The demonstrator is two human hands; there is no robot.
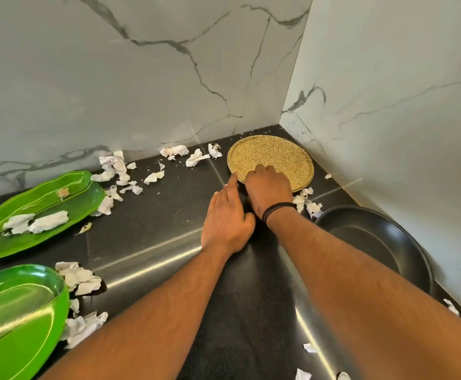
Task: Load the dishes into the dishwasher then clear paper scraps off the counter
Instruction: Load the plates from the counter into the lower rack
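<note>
Head view: both hands at the gold plate (272, 157), which sits flat on the counter (155, 215) in the back right corner, near both marble walls. Right hand (269, 187) lies on the plate's near rim, fingers curled down onto it; looks like a press or hook on the edge to tip it up, since a flat plate gives nothing to grab. Can't tell if the fingertips are under the rim. Left hand (228, 220) is just beside it, index finger stretched out w/ tip at the plate's left edge, other fingers loosely bent, holding nothing; prob ready to catch the edge once it lifts.

Other dishes not loaded yet: black pan (374, 242) on the right by the wall, green leaf plates (40, 212) far left w/ two paper wads on the lower one, green tray (18, 319) at bottom left. Paper scraps (114, 165) all over the counter, along the back wall and around the plate. Dishwasher not in view.

Judgement: early in the dish stage, scraps come after. Risk: plate slides into the corner instead of tipping.
</note>
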